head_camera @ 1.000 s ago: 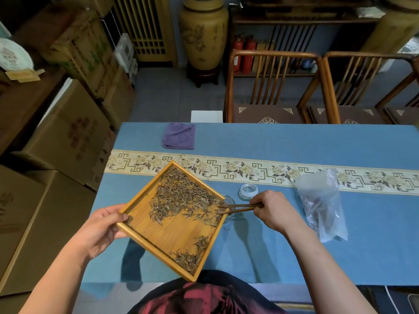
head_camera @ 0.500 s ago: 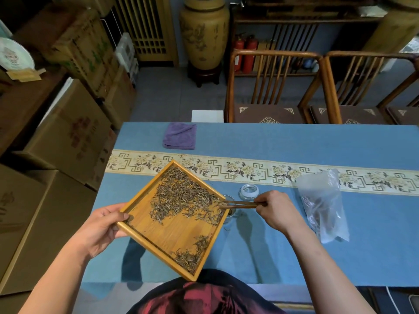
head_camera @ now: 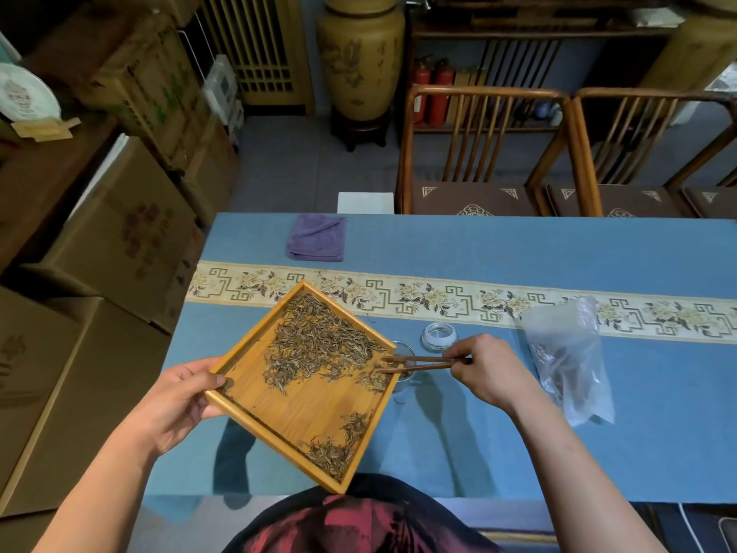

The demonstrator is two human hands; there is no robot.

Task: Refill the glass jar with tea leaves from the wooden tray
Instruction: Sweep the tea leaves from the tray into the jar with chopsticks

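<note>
My left hand [head_camera: 179, 401] grips the left corner of a square wooden tray [head_camera: 279, 413], held tilted above the blue table. Dry tea leaves [head_camera: 319, 345] lie heaped in the tray's upper half, with a smaller pile [head_camera: 339, 449] near its lower corner. My right hand [head_camera: 486, 371] holds wooden tongs [head_camera: 418, 363], whose tips reach over the tray's right edge into the leaves. The glass jar [head_camera: 404, 353] stands on the table just behind that edge, mostly hidden by tray and tongs. Its glass lid [head_camera: 438, 337] lies beside it.
A clear plastic bag [head_camera: 570, 357] with some tea lies to the right. A purple cloth [head_camera: 317, 237] sits at the far left of the table, beyond a patterned runner [head_camera: 478, 305]. Wooden chairs [head_camera: 478, 153] stand behind the table; cardboard boxes [head_camera: 119, 233] crowd its left side.
The tongs' tips drew back slightly toward the jar half a second ago, then returned onto the tray's right edge among the leaves. The tray has stayed in place.
</note>
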